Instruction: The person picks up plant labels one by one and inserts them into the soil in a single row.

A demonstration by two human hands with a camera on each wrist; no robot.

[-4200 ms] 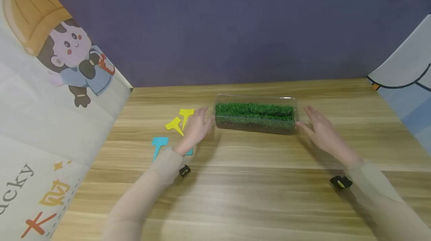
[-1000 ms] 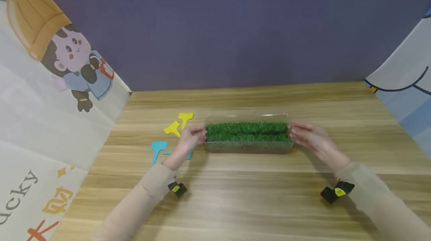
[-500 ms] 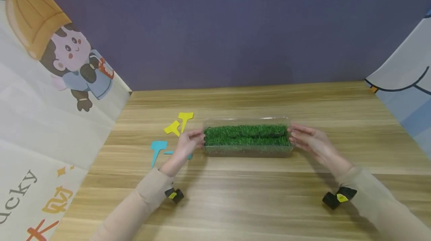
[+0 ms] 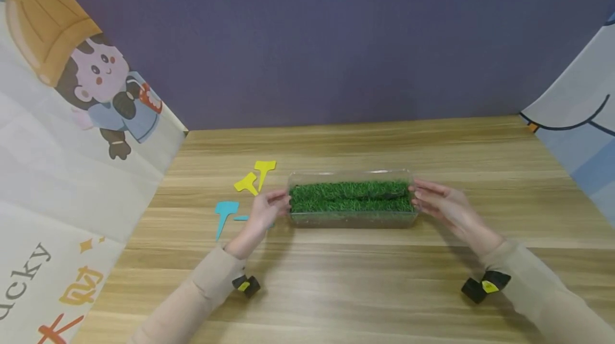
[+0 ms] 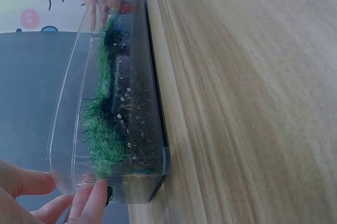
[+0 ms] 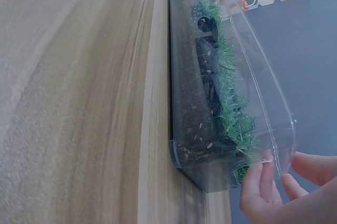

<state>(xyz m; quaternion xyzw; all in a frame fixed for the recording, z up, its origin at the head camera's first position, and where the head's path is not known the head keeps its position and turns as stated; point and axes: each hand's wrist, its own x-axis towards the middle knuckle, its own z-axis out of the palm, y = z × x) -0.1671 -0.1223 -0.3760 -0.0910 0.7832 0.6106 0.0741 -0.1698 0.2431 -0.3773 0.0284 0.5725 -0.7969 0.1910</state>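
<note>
A long clear plastic planter box (image 4: 353,221) sits at mid-table, with dark soil showing through its walls. Two strips of green grass (image 4: 353,205) run along its inside. My left hand (image 4: 261,213) grips the left end of the box; in the left wrist view its fingertips (image 5: 95,200) are at a cutout in the end wall. At the opposite end my right hand (image 4: 451,208) holds the box, its fingers (image 6: 254,184) by a similar cutout and the thumb near the rim. Whether the base touches the table is hard to tell.
Left of the box lie two yellow T-shaped plant labels (image 4: 265,165) and a blue one (image 4: 227,209). Another blue label (image 4: 241,218) is partly hidden behind my left hand. A dark blue panel (image 4: 355,39) stands along the table's (image 4: 355,290) back edge.
Earlier both hands were spread beside the box, farther back. Since then they have taken its ends and brought it toward me and slightly left. Over the last second it slid a little closer.
</note>
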